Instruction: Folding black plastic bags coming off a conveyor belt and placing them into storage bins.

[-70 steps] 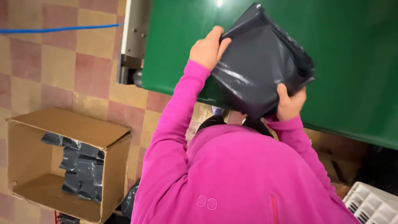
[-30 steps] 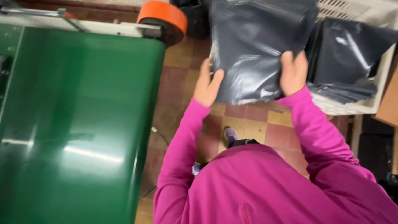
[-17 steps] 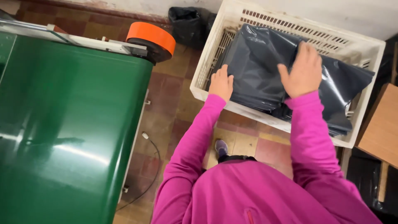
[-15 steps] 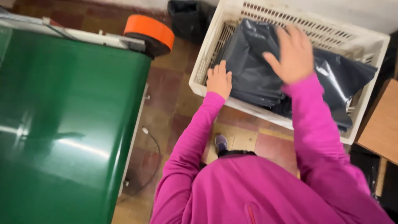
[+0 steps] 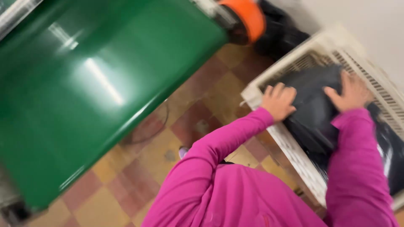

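A black plastic bag [image 5: 314,110] lies in a white slatted plastic crate [image 5: 296,153] on the floor at the right. My left hand [image 5: 277,101] rests palm down on the bag's near corner, just inside the crate's rim. My right hand [image 5: 349,90] presses flat on the bag's top with its fingers spread. Neither hand is closed around the bag. More black plastic shows deeper in the crate at the right edge [image 5: 393,155]. My pink sleeves and torso fill the bottom of the view. The image is blurred by motion.
A wide green conveyor belt [image 5: 84,84] runs along the left, ending in an orange roller cap [image 5: 248,17]. Another black bag [image 5: 283,33] sits on the floor behind the crate. A thin cable [image 5: 147,132] lies on the checkered tile floor [image 5: 198,122]. A pale wall stands behind the crate.
The bag went from held up in both hands down into the white crate. Both hands now lie flat on it, and the view has tilted and swung right.
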